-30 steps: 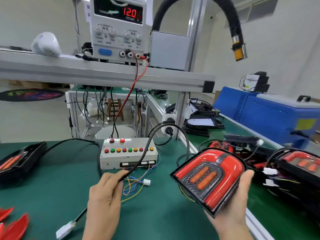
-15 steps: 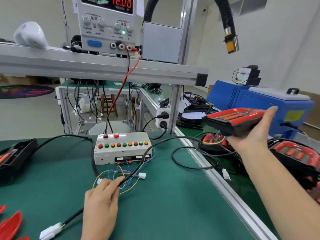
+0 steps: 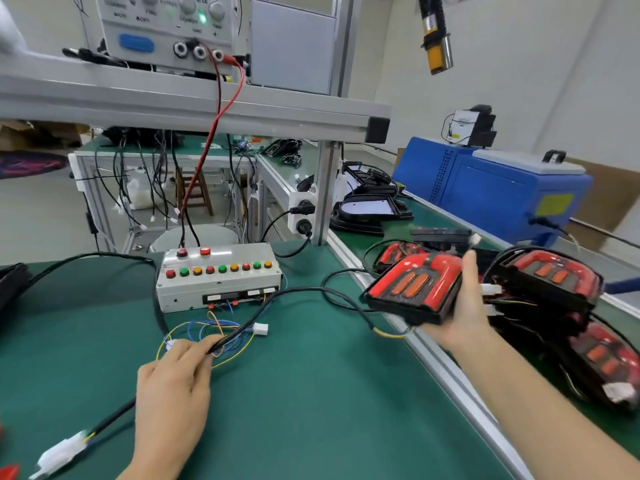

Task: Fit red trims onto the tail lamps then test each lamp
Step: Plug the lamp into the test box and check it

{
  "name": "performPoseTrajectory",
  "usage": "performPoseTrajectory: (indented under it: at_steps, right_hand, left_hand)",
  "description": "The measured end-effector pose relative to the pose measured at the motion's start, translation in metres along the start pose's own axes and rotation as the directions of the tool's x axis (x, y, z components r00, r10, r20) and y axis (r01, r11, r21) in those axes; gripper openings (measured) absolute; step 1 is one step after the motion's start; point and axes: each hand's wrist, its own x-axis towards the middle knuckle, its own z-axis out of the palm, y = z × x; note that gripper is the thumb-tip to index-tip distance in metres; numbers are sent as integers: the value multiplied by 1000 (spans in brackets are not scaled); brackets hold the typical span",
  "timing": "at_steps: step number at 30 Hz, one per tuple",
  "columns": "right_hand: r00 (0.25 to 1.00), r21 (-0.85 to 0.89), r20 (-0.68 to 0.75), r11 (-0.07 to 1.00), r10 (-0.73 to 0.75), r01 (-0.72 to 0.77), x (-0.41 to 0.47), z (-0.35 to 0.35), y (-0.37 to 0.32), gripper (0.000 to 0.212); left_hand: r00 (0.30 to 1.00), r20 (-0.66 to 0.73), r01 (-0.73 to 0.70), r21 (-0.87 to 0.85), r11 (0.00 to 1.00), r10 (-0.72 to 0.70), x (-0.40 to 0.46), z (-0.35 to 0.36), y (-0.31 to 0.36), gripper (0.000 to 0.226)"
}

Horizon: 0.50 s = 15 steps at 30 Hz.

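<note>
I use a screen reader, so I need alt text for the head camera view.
The right hand holds a red tail lamp over the green bench's edge, beside more lamps. The left hand grips a black cable before a button-studded test box.

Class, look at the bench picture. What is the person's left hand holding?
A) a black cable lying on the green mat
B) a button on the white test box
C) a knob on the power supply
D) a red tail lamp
A: the left hand pinches the black cable on the green mat, while the tail lamp sits in the right hand.
</note>
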Motion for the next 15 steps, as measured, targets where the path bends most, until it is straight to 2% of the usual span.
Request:
performPoseTrajectory:
  at_steps: [3,6,12,15]
  right_hand:
    - [998,7,-19,998,60,-60,-1,-19,20,79]
    - [989,-34,-117,995,89,-94,1,-30,32,68]
    - [961,-88,-274,994,39,-66,9,-33,43,47]
    - [945,-191,-326,980,-13,-53,10,-34,39,41]
  left_hand:
    - [1000,-8,27,11,1000,-27,1,1,1,28]
    - [999,-16,40,-3,999,-40,3,2,5,26]
    - [999,-24,33,-37,999,-34,11,2,11,28]
    - [999,-29,32,-42,999,-34,12,2,15,27]
